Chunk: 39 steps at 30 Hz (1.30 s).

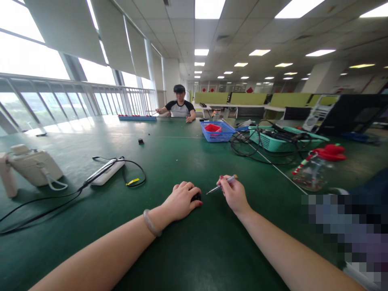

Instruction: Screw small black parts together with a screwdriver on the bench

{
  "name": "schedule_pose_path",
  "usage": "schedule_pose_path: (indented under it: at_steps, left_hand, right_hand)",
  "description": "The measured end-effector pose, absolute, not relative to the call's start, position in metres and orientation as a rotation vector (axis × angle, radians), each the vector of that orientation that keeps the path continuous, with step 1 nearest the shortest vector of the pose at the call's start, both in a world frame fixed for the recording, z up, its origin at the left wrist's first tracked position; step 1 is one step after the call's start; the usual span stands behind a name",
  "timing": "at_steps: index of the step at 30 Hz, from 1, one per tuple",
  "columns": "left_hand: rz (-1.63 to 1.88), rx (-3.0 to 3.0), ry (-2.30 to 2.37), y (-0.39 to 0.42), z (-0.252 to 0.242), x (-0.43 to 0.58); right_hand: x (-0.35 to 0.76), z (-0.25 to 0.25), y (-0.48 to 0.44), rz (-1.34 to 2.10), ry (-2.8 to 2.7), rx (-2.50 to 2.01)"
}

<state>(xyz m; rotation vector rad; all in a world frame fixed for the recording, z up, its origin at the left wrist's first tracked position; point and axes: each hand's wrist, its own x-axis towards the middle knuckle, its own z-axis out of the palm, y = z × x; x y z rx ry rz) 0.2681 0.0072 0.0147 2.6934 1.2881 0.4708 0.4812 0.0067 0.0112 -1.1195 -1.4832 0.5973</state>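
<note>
Here we are at the green table [169, 161], and the left hand [182, 200] is curled over a small black piece [196, 197], fingers and thumb closed around it, low at the tabletop. Just to its right, the right hand [235, 196] pinches a slim tool [231, 179] between thumb and fingers, thin metal tip angled at the piece, a narrow strip of green between them. Most of that piece hides under the fingers, so I can't make out what it is.

Now the danger! That tip points straight towards the left fingertips; too hard a push or a poor angle could make it skid and jab them. A slack left hold could let the piece twist or slide away under pressure. Further up the table sits a small black block [141, 141], well apart from both hands.
</note>
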Motion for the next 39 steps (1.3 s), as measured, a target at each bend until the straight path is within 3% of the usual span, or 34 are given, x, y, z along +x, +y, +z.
schedule_pose_path:
  at_steps: [7,24,30,39]
  left_hand:
    - [0.410,2.653,1.353,-0.009,0.017,0.232]
    - [0.156,2.365,1.928,0.007,0.034,0.013]
    - [0.413,2.196,2.051,0.011,0.060,0.020]
    - [0.981,1.760,1.787,-0.004,0.039,0.006]
  right_hand:
    - [0.482,0.008,0.008,0.649,-1.501,-1.100]
    - [0.480,0.006,0.009,0.608,-1.529,-1.136]
    - [0.479,0.007,0.006,0.635,-1.534,-1.140]
    - [0.478,0.008,0.006,0.642,-1.515,-1.126]
